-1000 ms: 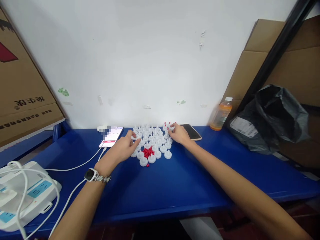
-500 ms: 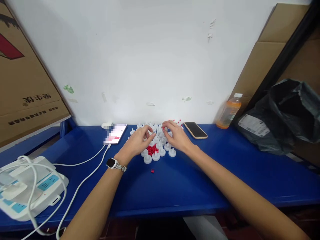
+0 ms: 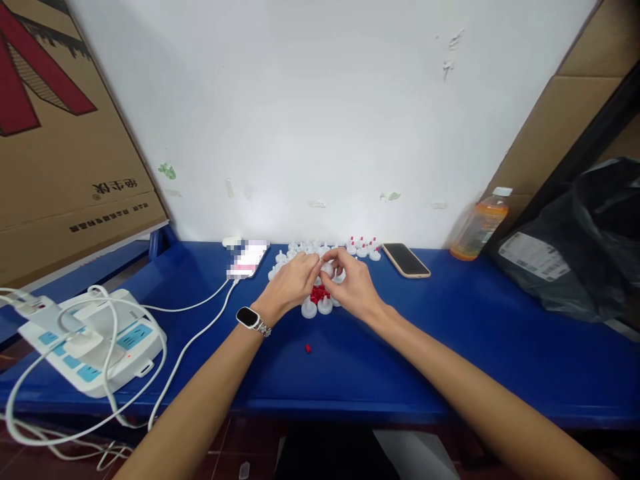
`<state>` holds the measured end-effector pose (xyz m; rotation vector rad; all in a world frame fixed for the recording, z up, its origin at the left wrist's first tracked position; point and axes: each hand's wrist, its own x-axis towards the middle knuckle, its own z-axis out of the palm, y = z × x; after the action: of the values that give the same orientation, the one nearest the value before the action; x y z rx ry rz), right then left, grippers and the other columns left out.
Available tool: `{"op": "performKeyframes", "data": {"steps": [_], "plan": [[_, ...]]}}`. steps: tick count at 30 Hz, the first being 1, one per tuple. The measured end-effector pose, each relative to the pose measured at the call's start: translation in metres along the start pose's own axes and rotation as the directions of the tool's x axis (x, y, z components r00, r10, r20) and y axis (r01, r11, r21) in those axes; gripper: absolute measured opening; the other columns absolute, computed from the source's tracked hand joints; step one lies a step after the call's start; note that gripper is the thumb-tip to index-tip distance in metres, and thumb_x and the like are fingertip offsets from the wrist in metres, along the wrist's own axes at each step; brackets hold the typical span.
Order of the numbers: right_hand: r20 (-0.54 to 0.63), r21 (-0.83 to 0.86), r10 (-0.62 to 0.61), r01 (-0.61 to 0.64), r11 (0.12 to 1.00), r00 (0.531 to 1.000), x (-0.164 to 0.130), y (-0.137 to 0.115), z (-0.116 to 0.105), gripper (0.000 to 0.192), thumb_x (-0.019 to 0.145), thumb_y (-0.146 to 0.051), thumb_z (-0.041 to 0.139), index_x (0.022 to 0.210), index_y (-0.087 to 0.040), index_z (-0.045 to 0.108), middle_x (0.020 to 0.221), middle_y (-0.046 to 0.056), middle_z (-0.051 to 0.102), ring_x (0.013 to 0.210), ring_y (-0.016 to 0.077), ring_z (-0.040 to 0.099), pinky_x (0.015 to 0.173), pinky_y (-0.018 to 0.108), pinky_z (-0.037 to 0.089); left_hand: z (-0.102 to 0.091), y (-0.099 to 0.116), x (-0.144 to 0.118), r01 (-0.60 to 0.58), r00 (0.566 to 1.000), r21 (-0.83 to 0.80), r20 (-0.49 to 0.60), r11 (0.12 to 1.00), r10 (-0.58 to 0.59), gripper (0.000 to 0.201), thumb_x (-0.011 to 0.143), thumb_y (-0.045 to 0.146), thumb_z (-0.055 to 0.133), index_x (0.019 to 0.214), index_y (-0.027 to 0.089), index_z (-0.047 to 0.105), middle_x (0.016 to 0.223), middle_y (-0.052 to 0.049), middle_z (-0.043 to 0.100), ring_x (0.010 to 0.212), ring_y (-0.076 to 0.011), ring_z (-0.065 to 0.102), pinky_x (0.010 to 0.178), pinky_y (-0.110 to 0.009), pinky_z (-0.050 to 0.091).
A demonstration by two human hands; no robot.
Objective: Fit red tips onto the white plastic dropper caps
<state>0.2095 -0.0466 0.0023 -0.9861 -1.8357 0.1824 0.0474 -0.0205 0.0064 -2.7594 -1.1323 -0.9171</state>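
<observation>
My right hand is closed on a white nozzle cap, a round base with a spout, held above the pile. Meeting it from the left, my left hand has its fingers pressed together at the cap; what they pinch is hidden. Below the hands lie small red tips in a heap, ringed by more white nozzle caps. One loose red tip lies nearer the table's front edge. At the wall stands a group of white caps with red tips on them.
Right of the pile lies a dark phone; left is a lit phone on a cable. A power strip with tangled white cords occupies the left side. An orange drink bottle and black plastic bag stand right.
My hands, apart over the pile before, have come together around a white nozzle cap. Both hands' fingers have closed. The whole view has shifted slightly.
</observation>
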Motion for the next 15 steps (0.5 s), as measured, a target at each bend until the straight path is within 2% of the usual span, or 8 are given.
{"op": "performKeyframes", "data": {"steps": [4,5,7,8,9,11,13,15], "plan": [[-0.02,-0.145,-0.114,0.11,0.983,0.993,0.003,0.005,-0.005,0.026,0.087,-0.014,0.049,0.111,-0.019,0.058,0.108,0.01,0.064,0.093,0.0219,0.062,0.085,0.034,0.05,0.003,0.004,0.004,0.194,0.963,-0.221,-0.145,0.956,-0.229,0.036,0.105,0.036,0.027,0.08,0.02,0.048,0.072,-0.001,0.053,0.067,-0.0161,0.05,0.065,-0.03,0.038],[-0.022,-0.181,-0.102,0.097,0.979,0.995,0.004,0.008,-0.009,0.027,0.087,-0.014,0.048,0.112,-0.018,0.059,0.11,0.011,0.064,0.094,0.0228,0.062,0.085,0.036,0.05,0.0,0.002,0.004,0.251,0.936,-0.273,-0.177,0.929,-0.305,0.039,0.105,0.038,0.026,0.076,0.02,0.046,0.068,0.0,0.052,0.063,-0.0152,0.048,0.061,-0.03,0.036],[-0.062,-0.237,-0.047,0.031,0.971,0.997,0.004,0.017,-0.018,0.027,0.087,-0.014,0.049,0.111,-0.018,0.061,0.111,0.012,0.063,0.09,0.023,0.063,0.084,0.037,0.05,-0.006,-0.005,0.001,0.38,0.837,-0.336,-0.271,0.862,-0.475,0.045,0.104,0.043,0.021,0.071,0.021,0.042,0.06,0.001,0.045,0.058,-0.0149,0.044,0.056,-0.029,0.033],[-0.098,-0.244,-0.015,-0.009,0.97,0.995,0.004,0.022,-0.023,0.026,0.087,-0.014,0.05,0.109,-0.018,0.062,0.11,0.011,0.063,0.087,0.0225,0.063,0.083,0.037,0.05,-0.008,-0.01,-0.001,0.399,0.829,-0.318,-0.275,0.86,-0.487,0.046,0.104,0.044,0.022,0.07,0.021,0.043,0.061,0.001,0.044,0.059,-0.0152,0.044,0.056,-0.03,0.032],[-0.133,-0.231,0.016,-0.046,0.972,0.991,0.003,0.025,-0.026,0.024,0.087,-0.015,0.051,0.107,-0.018,0.063,0.108,0.01,0.065,0.085,0.0218,0.063,0.083,0.036,0.05,-0.01,-0.014,-0.003,0.39,0.862,-0.267,-0.232,0.881,-0.451,0.047,0.104,0.044,0.024,0.071,0.02,0.046,0.062,0.001,0.046,0.061,-0.0158,0.044,0.058,-0.03,0.032],[-0.162,-0.16,0.072,-0.098,0.982,0.984,0.001,0.028,-0.029,0.019,0.087,-0.019,0.054,0.101,-0.02,0.065,0.102,0.006,0.067,0.083,0.0206,0.063,0.082,0.034,0.05,-0.008,-0.02,-0.007,0.267,0.956,-0.091,-0.103,0.96,-0.275,0.041,0.102,0.042,0.034,0.077,0.019,0.057,0.074,-0.003,0.055,0.074,-0.0188,0.049,0.068,-0.033,0.037],[-0.117,-0.069,0.097,-0.106,0.992,0.988,-0.002,0.027,-0.026,0.016,0.089,-0.022,0.054,0.099,-0.021,0.067,0.098,0.004,0.069,0.087,0.02,0.064,0.083,0.033,0.05,-0.004,-0.022,-0.009,0.175,0.984,0.049,-0.014,0.983,-0.175,0.034,0.1,0.04,0.041,0.087,0.021,0.065,0.091,-0.006,0.06,0.087,-0.0224,0.05,0.078,-0.037,0.039],[-0.065,-0.024,0.078,-0.08,0.997,0.995,-0.006,0.023,-0.022,0.016,0.089,-0.025,0.056,0.097,-0.021,0.069,0.102,0.005,0.068,0.096,0.0206,0.064,0.089,0.034,0.048,0.0,-0.021,-0.009,0.151,0.987,0.11,0.028,0.982,-0.155,0.033,0.1,0.04,0.041,0.093,0.023,0.069,0.099,-0.007,0.059,0.093,-0.0245,0.05,0.082,-0.04,0.039]]}}
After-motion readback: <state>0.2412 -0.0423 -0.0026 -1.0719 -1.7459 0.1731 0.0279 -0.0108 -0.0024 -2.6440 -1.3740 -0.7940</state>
